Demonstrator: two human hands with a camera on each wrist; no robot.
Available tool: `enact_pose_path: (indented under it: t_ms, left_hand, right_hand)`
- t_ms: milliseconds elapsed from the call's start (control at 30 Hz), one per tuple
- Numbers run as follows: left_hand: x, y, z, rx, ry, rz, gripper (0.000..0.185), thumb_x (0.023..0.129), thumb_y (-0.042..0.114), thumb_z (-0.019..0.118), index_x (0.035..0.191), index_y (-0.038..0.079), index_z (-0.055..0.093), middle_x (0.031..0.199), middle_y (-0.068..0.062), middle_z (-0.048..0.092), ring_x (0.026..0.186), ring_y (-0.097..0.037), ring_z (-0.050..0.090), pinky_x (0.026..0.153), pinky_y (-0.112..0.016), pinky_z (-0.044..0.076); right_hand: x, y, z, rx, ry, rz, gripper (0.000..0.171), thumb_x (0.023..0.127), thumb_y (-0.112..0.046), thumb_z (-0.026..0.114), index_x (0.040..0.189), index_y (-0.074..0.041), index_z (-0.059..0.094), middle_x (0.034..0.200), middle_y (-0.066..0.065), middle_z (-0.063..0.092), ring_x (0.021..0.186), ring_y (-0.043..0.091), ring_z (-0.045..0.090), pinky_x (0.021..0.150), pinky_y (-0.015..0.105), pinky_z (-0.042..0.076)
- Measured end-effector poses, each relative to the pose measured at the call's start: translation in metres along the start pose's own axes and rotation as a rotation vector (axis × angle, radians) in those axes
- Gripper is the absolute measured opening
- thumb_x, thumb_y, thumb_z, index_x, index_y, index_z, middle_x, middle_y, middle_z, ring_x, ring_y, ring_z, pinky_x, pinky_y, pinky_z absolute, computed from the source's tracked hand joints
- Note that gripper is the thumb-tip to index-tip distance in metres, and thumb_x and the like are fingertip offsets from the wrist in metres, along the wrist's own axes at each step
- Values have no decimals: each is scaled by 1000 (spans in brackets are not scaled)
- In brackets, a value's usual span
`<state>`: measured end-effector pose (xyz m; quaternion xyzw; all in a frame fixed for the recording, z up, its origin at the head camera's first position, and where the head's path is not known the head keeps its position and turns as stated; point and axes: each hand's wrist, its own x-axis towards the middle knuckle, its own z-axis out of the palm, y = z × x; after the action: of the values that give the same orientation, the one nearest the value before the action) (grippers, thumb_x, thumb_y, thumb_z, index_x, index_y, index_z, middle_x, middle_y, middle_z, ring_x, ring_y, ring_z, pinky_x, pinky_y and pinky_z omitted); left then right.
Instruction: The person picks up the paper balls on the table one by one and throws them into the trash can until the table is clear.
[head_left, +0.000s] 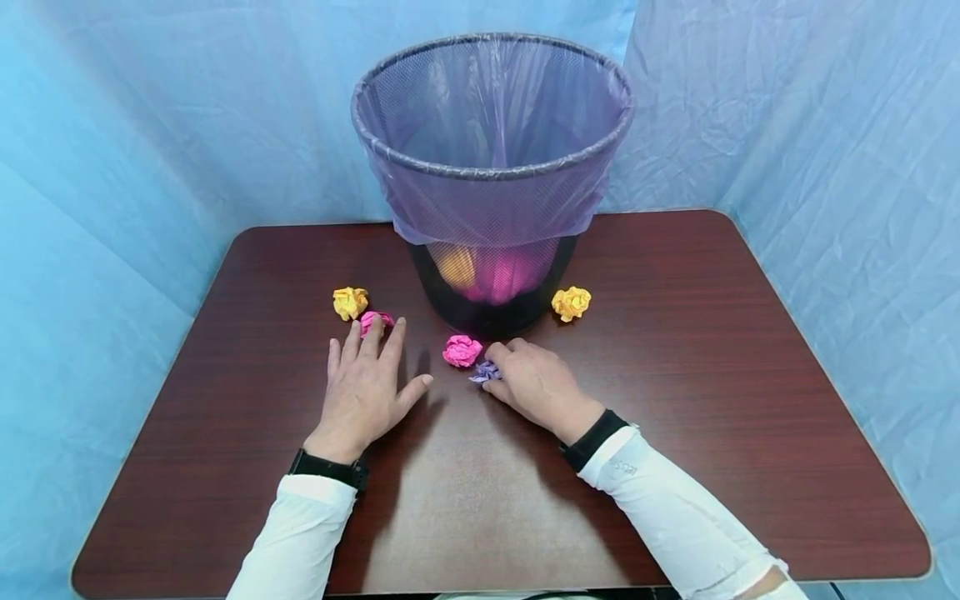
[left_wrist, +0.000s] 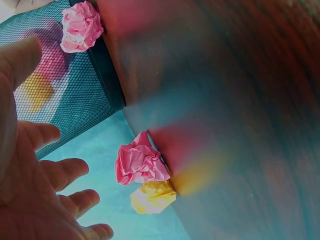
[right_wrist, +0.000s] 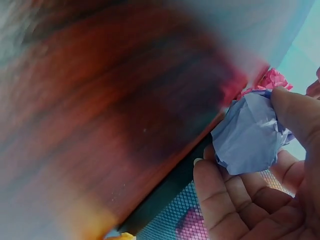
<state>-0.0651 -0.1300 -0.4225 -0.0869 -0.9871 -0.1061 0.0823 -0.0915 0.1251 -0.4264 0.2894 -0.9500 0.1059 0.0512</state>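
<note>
My right hand pinches a crumpled purple paper ball between thumb and fingers; the right wrist view shows the purple paper ball large in the grip. Just left of it lies a crumpled pink paper ball. My left hand is spread with fingers straight, palm down over the table. Beyond its fingertips are a second pink paper ball, partly covered in the head view, and a yellow paper ball. In the left wrist view that pink ball touches the yellow one.
A mesh wastebasket with a purple liner bag stands at the table's back, pink and yellow items showing through its side. Another yellow paper ball lies right of it. Blue cloth surrounds the brown table.
</note>
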Motion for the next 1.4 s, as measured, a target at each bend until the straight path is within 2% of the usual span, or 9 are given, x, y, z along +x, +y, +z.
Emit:
enact_pose_path:
  t_ms: [200,467,800,1067,1400]
  left_hand:
    - [2,-1,-4,13,3,8,88,84,72,51,152,18,33,155,-20,28,142,-45,20,109,-69,10]
    - [5,-3,-11,24,6,15,89,84,73,49,152,18,31,154,-21,28,142,-45,20,108,-69,11]
    - [9,-3,-20,26,1,3,87,85,67,55,153,19,29,156,-20,26,141,-46,20,109,-68,9]
    - [12,-4,-28,21,39,21,86,85,65,56,152,18,31,154,-21,28,139,-48,22,108,-69,11]
    - [17,-3,-37,21,66,37,86,85,65,56,152,17,32,153,-22,29,139,-47,24,108,-70,11]
  right_hand:
    - [-2,5,-5,6,-9,24,36,85,-39,72,110,-15,62,89,2,59,77,15,58,65,35,51]
    - [-6,14,-12,-3,11,41,35,87,-39,70,110,-15,62,90,3,61,77,17,60,64,37,52]
    - [-10,27,-21,-5,48,73,37,86,-40,70,111,-15,62,91,3,60,79,17,59,64,38,52]
    - [-10,36,-33,7,57,103,38,87,-42,69,113,-14,61,96,5,62,82,19,61,67,40,53]
    - [-10,44,-42,2,73,126,40,86,-43,70,111,-13,62,93,6,63,81,20,60,66,41,54]
